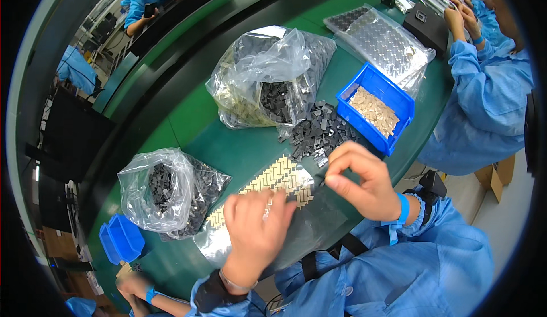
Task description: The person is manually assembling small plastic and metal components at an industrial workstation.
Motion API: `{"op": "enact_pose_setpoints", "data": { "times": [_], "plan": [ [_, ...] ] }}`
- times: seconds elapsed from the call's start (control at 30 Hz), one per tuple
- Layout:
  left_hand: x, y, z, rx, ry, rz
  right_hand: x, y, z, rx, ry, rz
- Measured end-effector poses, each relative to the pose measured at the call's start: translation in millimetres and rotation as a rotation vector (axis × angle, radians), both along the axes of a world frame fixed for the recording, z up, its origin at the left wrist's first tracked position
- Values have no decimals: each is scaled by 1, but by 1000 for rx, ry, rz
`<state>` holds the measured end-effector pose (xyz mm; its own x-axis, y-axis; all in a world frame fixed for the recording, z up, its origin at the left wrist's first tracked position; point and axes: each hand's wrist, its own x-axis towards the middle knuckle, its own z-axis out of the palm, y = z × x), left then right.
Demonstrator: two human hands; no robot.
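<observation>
Gold pieces lie in slanting rows on a clear sheet, which rests along the near edge of the green bench, about midway along it; the left hand is palm down over the rows, fingers loosely bent and spread, hiding part of them, with nothing seen in its grasp; the right hand is raised just beyond the sheet's right end, thumb and forefinger pinched on a small dark piece, too blurred to make out its shape.

Just past the sheet, toward the far edge, is a loose heap of black parts; it spills from the mouth of a big clear bag, which holds more of them; a smaller bag, also filled with black parts, stands left of the sheet; beyond it, near the bench's left end, sits a small blue bin.

Right of the heap, a larger blue bin holds pale chips; behind it, toward the far right corner, lie bagged trays and a black box; a co-worker in blue sits at the right edge.
</observation>
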<state>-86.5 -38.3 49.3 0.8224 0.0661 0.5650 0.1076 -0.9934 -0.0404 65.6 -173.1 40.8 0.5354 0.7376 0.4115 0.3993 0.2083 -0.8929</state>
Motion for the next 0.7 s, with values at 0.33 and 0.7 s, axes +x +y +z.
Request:
{"op": "enact_pose_setpoints", "data": {
  "times": [0.33,0.7],
  "plan": [
    [62,35,-39,-561,162,16,10,-9,-8,38,23,-54],
    [71,32,-47,-504,198,-7,11,-6,-8,35,46,-38]
  ]
}}
